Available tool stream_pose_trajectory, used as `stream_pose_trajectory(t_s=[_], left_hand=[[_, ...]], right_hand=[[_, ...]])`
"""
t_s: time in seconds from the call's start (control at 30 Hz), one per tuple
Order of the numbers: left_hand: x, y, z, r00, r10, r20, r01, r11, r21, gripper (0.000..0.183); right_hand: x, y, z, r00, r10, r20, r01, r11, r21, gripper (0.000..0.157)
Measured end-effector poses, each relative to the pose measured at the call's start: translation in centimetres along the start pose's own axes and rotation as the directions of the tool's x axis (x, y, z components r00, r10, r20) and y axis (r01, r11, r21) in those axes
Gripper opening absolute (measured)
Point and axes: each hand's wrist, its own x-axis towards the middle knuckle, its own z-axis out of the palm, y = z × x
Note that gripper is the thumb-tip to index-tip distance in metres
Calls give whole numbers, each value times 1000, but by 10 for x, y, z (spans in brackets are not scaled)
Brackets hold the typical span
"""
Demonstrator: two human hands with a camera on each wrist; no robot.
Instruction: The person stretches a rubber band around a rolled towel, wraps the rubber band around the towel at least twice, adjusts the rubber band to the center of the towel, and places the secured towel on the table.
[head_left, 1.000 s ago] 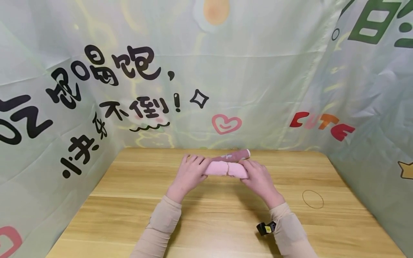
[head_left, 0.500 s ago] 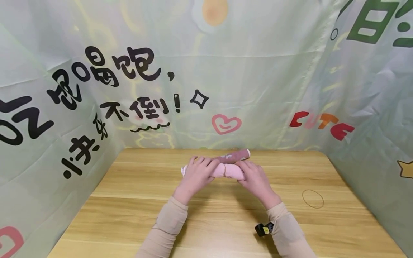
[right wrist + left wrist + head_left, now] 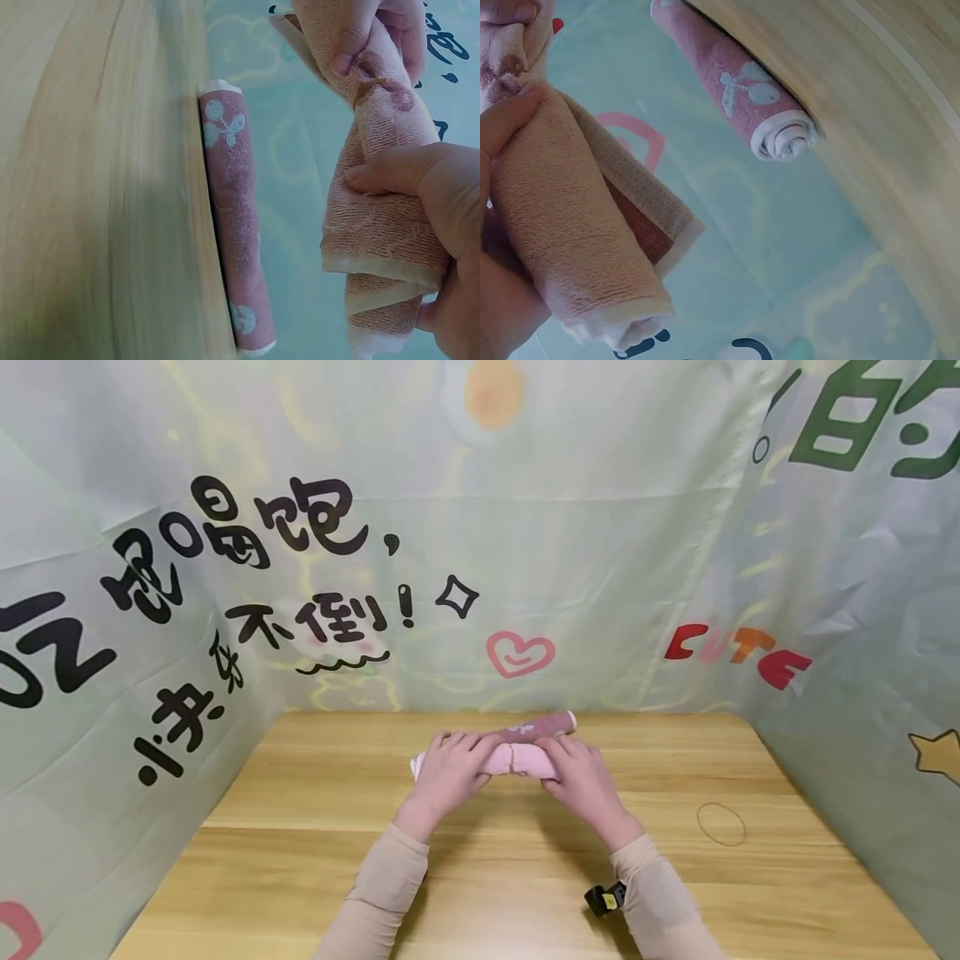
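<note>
A pale pink rolled towel (image 3: 536, 762) is held level between both hands over the back of the table. A thin rubber band (image 3: 512, 758) circles its middle and pinches the cloth in. My left hand (image 3: 448, 775) grips the roll left of the band, with the towel's white end sticking out past it. On the other side of the band, my right hand (image 3: 585, 778) grips the roll, thumb along the cloth in the right wrist view. One flat corner (image 3: 656, 217) of the towel hangs loose from the roll in the left wrist view.
Behind the hands lies a second rolled towel (image 3: 542, 727), darker pink with pale blue cherries. Another rubber band (image 3: 745, 831) rests on the wooden table (image 3: 300, 860) at the right. A small black camera (image 3: 604, 900) hangs at the right wrist. Printed cloth walls (image 3: 600, 568) enclose the table.
My left hand has shifted right along the pink towel, nearer the band, uncovering the towel's left end. The right hand and the towel have moved slightly left. The view has tilted a little.
</note>
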Motion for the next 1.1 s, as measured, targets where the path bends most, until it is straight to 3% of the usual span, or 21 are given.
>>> stream_pose_trajectory(t_s=[0.37,0.6,0.83,1.1], left_hand=[[-6,-14,-6,997,-79,22,80,997,-21,41],[-7,-23,-11,993,-120,16,120,992,-37,42],[-10,-37,-16,979,-198,49,201,978,-55,47],[-16,-55,-23,960,-279,30,280,958,-59,46]], right_hand=[[11,-15,8,993,19,-114,-19,1000,1,55],[15,-15,11,981,28,-193,-12,997,81,60],[16,-10,6,960,-31,-278,65,992,112,63],[10,0,-2,958,-14,-287,54,990,130,61]])
